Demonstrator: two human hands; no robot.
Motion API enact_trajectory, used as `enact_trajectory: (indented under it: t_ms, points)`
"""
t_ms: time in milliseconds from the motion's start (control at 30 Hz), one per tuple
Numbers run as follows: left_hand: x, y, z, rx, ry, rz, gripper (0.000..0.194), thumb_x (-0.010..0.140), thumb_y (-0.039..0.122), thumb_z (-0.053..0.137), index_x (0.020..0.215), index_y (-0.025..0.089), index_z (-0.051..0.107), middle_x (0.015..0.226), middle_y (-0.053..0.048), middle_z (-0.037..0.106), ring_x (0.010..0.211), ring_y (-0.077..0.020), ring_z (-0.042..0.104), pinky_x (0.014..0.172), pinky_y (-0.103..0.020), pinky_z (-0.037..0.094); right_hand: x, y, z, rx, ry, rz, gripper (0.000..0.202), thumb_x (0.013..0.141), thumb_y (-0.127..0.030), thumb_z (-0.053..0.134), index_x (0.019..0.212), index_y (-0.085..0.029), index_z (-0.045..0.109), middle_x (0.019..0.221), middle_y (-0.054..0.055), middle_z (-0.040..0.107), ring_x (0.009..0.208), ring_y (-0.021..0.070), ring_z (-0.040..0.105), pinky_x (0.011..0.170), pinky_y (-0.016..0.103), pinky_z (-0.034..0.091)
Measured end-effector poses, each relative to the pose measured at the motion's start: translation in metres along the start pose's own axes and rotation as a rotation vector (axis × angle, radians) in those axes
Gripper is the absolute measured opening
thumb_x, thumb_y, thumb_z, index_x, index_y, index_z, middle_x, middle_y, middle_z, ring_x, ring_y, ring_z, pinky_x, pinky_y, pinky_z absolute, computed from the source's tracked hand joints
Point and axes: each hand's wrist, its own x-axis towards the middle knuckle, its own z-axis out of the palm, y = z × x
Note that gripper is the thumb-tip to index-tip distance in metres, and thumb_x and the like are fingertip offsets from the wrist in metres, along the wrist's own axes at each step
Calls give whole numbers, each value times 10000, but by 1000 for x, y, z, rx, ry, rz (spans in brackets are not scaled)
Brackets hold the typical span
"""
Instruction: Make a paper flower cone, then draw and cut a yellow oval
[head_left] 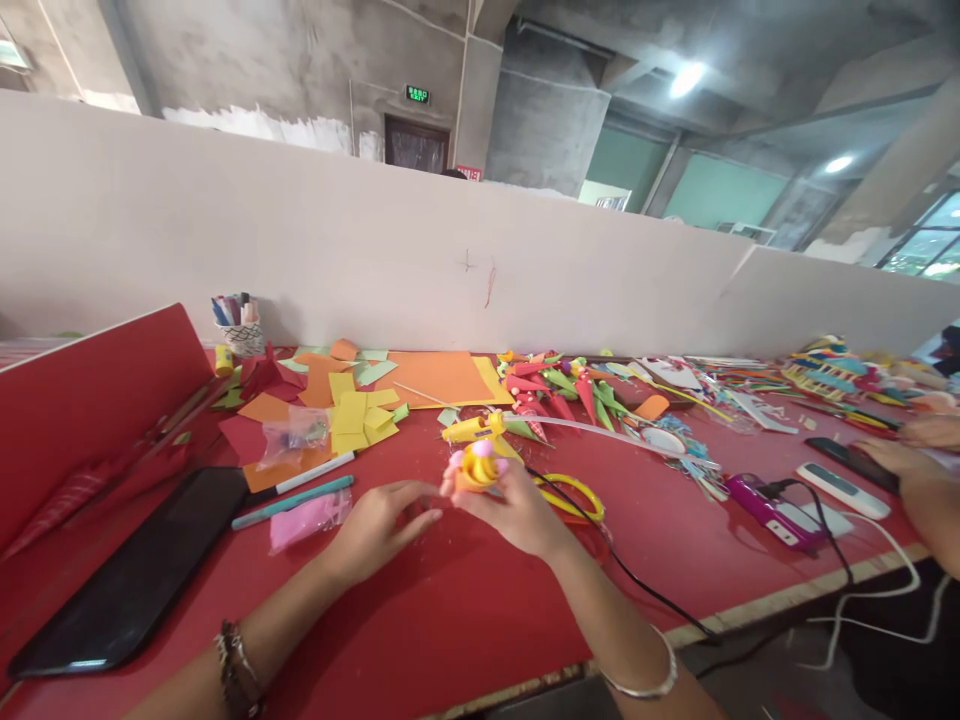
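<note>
My right hand [517, 505] is closed around a small yellow paper craft [478, 468] with pink balls at its top and side and orange below. Just left of it, my left hand [390, 522] hangs over the red table with fingers loosely stretched and apart, holding nothing. Its fingertips come close to the craft; I cannot tell whether they touch it. Directly behind lies a yellow glue gun [474, 430] with a long clear glue stick [600, 430] out of its back. A pink clay packet [307, 518] and a teal pen [292, 502] lie left of my left hand.
Orange paper [427, 378] and yellow paper squares [356, 415] cover the back left. A black phone [135, 570] lies at left. Red and green paper cones [562, 390] pile up behind. A purple power strip [776, 512] with cords and another person's hand [915, 465] are at right.
</note>
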Motion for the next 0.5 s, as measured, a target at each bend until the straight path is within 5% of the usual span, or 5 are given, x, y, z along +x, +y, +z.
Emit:
enact_trajectory:
  t_ms: [133,300,500]
  points:
    - [0,0,0,26,-38,-26,247,862,341,384,892,210,591,880,-20,661,774,-145,601,700,-237,440,-26,-22,-39,82,101,-20,140,830,-334,495,884,-217,552,826,29,585,710,142,583,675,291,480]
    - [1,0,1,63,-96,-15,269,876,325,351,832,205,588,792,-6,649,708,-131,588,658,-222,423,-49,-54,-91,-114,343,-166,120,839,-344,485,933,-291,537,840,31,596,728,160,590,619,303,484]
    - [0,0,2,78,-117,-10,279,880,312,340,823,199,588,786,-14,647,704,-132,582,653,-221,413,-62,-70,-168,-97,944,-369,381,624,-536,651,864,-263,539,721,-16,487,525,113,499,521,287,423]
